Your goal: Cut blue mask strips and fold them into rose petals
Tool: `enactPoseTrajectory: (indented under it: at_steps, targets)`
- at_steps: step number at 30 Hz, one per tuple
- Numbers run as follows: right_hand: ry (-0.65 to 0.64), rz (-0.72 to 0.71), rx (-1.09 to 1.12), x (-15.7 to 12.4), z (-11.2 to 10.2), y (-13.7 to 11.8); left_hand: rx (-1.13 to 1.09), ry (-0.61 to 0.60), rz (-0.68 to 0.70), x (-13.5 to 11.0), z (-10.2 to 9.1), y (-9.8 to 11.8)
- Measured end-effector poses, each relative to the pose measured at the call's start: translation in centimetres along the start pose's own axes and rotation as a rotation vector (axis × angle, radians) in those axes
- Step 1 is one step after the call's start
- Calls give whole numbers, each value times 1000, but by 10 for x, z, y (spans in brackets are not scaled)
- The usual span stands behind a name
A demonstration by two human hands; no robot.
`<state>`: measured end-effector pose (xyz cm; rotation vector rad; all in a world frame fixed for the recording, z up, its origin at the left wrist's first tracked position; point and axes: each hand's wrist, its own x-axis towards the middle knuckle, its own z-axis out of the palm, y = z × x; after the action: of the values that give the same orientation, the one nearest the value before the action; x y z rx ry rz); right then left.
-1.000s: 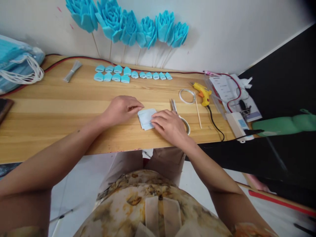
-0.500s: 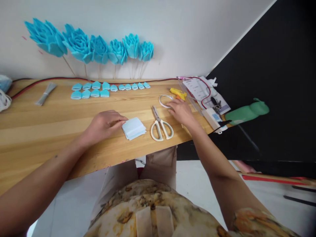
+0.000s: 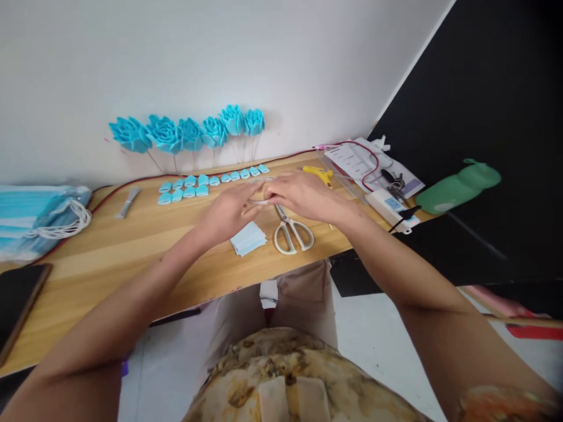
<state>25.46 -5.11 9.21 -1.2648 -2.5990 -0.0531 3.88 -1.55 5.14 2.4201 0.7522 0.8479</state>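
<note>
Over the table, my left hand and my right hand meet around a thin white ring, perhaps a coil or a narrow roll. The fingers of both hands are closed on it and hide much of it. Just below my left hand lies a small stack of pale blue fabric pieces. White-handled scissors rest to the right of the stack, their blades partly under my right hand. A yellow glue gun lies beyond my right wrist.
Several blue flowers on sticks stand along the wall behind rows of folded blue petals. Packed face masks and a dark phone-like slab lie left. A power strip and green bottle are right.
My right hand has moved left, bringing the white ring away from the glue gun. My left hand has left the fabric stack and come up to the ring. The view has shifted left.
</note>
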Motion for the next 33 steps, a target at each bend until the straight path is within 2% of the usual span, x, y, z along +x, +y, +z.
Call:
enactPoseTrajectory:
  at_steps: [2,4,5,6,8,9,11,15,20,22,24,26,28,30,33]
  targets:
    - [118,-1,14,-3,-6,-4,-130,-44,-125,7,4,-6]
    - [233,117,-17,-13,-8,-6,-291,25,-223,9,5,-12]
    - [250,212,-39,-20,-7,-7,-380,80,-258,9,4,-16]
    - [218,309,-60,-27,-3,-9,-474,134,-286,7,3,-19]
    - [-20,448,-73,-41,9,-15,-658,205,-333,3,2,-25]
    - [-156,465,-62,-47,17,-19,-734,222,-353,0,1,-28]
    - [-316,499,-113,-55,34,-28,-833,242,-380,-4,1,-32]
    - [-354,560,-202,-57,57,-42,-900,291,-391,-12,1,-36]
    - [-289,681,-111,-54,58,-32,-937,319,-386,-23,0,-40]
    - [-210,723,58,-57,55,-18,-975,311,-359,-27,0,-42]
    - [-48,797,331,-62,52,-2,-1019,290,-322,-29,1,-44]
    - [144,833,760,-67,52,8,-1048,269,-282,-30,1,-44]
    - [263,764,1232,-71,55,10,-1062,244,-256,-30,2,-42]
    - [286,645,1545,-74,59,3,-1067,233,-247,-29,2,-39]
    - [236,530,1693,-73,67,-16,-1072,231,-249,-28,2,-36]
